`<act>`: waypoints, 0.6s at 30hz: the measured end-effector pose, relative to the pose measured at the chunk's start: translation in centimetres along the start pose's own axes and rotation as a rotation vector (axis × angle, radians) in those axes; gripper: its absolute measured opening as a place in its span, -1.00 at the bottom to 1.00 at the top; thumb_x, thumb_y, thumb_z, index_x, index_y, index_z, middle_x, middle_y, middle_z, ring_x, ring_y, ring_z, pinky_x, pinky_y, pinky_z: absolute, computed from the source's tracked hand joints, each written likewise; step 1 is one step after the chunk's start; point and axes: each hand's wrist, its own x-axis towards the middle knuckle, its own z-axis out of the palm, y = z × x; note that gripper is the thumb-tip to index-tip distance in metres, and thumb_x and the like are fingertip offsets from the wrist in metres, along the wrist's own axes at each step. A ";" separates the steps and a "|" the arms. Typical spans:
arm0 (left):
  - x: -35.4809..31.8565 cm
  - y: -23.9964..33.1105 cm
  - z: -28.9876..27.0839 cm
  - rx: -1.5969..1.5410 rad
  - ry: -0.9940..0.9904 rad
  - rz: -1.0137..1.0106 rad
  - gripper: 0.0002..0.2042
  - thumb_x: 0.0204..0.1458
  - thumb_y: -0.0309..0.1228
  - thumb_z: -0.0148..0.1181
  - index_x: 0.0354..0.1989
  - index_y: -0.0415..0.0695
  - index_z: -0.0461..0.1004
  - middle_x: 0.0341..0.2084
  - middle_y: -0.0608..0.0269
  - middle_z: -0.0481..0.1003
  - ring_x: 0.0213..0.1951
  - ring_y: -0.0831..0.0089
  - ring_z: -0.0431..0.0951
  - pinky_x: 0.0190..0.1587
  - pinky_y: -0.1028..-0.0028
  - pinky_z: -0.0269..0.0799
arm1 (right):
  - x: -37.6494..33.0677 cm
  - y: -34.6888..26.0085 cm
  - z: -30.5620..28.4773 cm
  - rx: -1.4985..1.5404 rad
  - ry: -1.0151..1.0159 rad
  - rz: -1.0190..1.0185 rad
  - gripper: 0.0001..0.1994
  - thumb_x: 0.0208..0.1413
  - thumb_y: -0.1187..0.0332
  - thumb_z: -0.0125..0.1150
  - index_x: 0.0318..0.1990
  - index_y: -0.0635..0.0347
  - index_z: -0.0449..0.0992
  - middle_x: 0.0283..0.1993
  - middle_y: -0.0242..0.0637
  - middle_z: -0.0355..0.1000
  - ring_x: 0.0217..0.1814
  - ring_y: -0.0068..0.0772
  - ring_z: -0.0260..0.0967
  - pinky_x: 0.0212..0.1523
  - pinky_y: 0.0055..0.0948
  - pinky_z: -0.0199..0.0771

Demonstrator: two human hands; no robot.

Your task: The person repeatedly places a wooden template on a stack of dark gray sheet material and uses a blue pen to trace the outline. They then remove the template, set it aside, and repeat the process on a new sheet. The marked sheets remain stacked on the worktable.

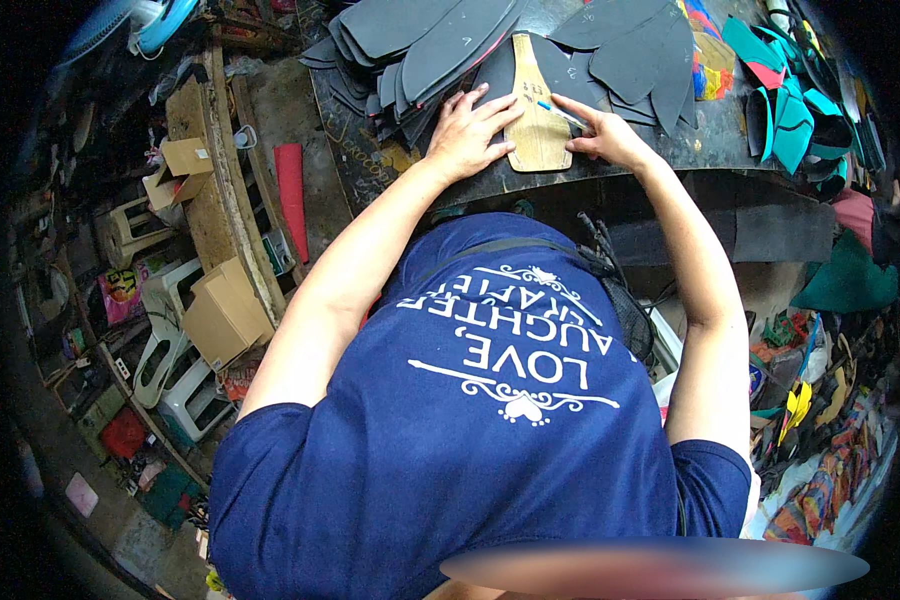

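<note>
My left hand (467, 128) lies flat, fingers spread, on a tan wooden sole-shaped template (537, 130). The template rests on a dark foam sheet (490, 75) on the worktable (710, 150). My right hand (605, 132) grips a blue-and-white pen (560, 113), its tip against the template's right edge. Both forearms reach up from my blue shirt at the bottom of the view.
Several dark grey sole cut-outs (440, 40) are piled at the table's far side. Teal and red foam pieces (790, 110) lie at the right. Cardboard boxes (225, 310), a wooden plank (215, 170) and white plastic stools (185, 390) crowd the floor at left.
</note>
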 end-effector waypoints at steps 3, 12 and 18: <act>-0.1 0.1 0.1 0.013 0.032 0.008 -0.40 -0.04 -0.05 0.27 0.25 0.22 0.34 0.31 0.48 0.24 0.36 0.14 0.08 0.35 -0.01 -0.05 | 0.1 0.1 -0.2 0.015 -0.010 -0.022 -0.15 -0.06 0.46 0.37 0.40 -0.41 0.14 -0.54 -0.44 0.32 -0.54 -0.61 0.24 -0.44 -0.52 0.37; -0.2 -0.5 1.0 0.049 0.052 0.021 -0.47 0.03 0.01 0.18 0.23 0.30 0.35 0.31 0.43 0.21 0.37 0.18 0.05 0.34 -0.03 -0.07 | 0.4 1.1 -0.2 0.119 -0.038 -0.050 -0.22 0.00 0.50 0.19 0.40 -0.40 0.15 -0.55 -0.43 0.38 -0.55 -0.61 0.31 -0.46 -0.55 0.43; 0.0 -0.3 0.6 0.052 0.047 0.021 -0.47 0.03 0.00 0.17 0.23 0.30 0.36 0.31 0.43 0.21 0.37 0.18 0.06 0.35 0.02 -0.07 | 0.5 2.2 -0.7 0.359 0.000 0.040 -0.55 0.14 0.41 0.02 0.22 -0.15 0.34 -0.60 -0.53 0.31 -0.62 -0.73 0.13 -0.60 -0.65 0.03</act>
